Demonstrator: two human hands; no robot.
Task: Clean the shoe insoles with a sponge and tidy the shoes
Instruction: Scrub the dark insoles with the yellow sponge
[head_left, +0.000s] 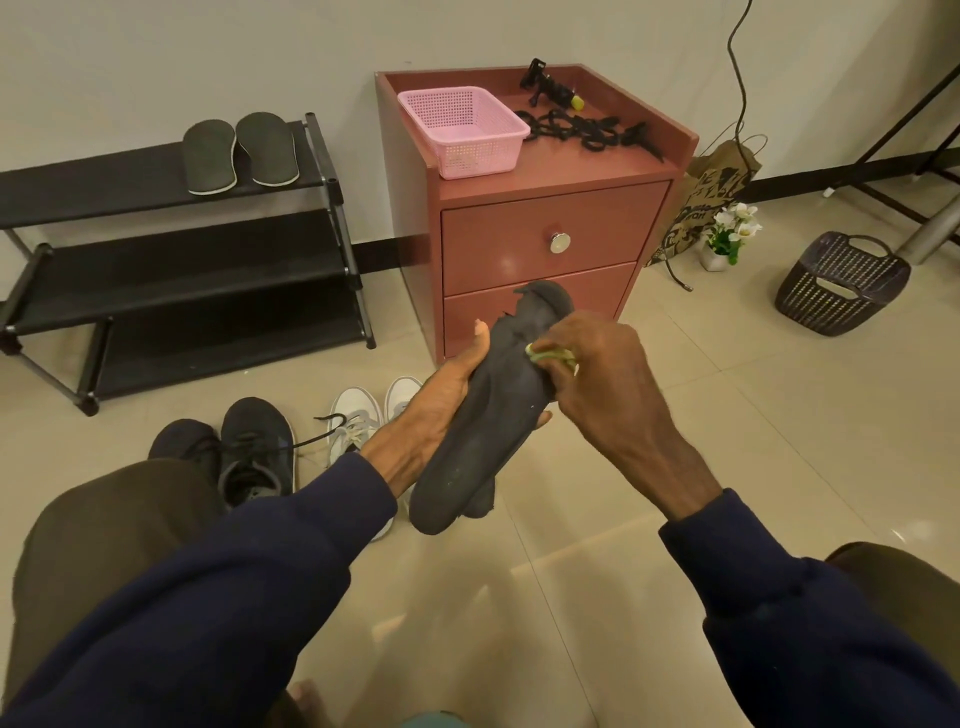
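Curled from below, my left hand (431, 415) grips a dark insole (483, 431) around its middle, thumb up along the near edge and a fingertip showing past the far edge. My right hand (613, 384) pinches a yellow-green sponge (553, 356), mostly hidden in the bent fingers, and presses it against the insole's upper part. The insole slants in mid-air above the floor (675, 467), its ragged toe end towards the cabinet (540, 249). A second dark edge shows behind its lower end; I cannot tell what it is. Below my left wrist, white shoes (358, 410) stand on the tiles, with black shoes (254, 447) just beside them on the left. Further back, a pair of insoles (239, 153) lies side by side on the top shelf of the shoe rack (156, 270). On the cabinet top sit a pink basket (462, 130) and, beside it, black laces (582, 130). To the right are a paper bag (711, 182), potted flowers (730, 234) and a woven basket (841, 283).
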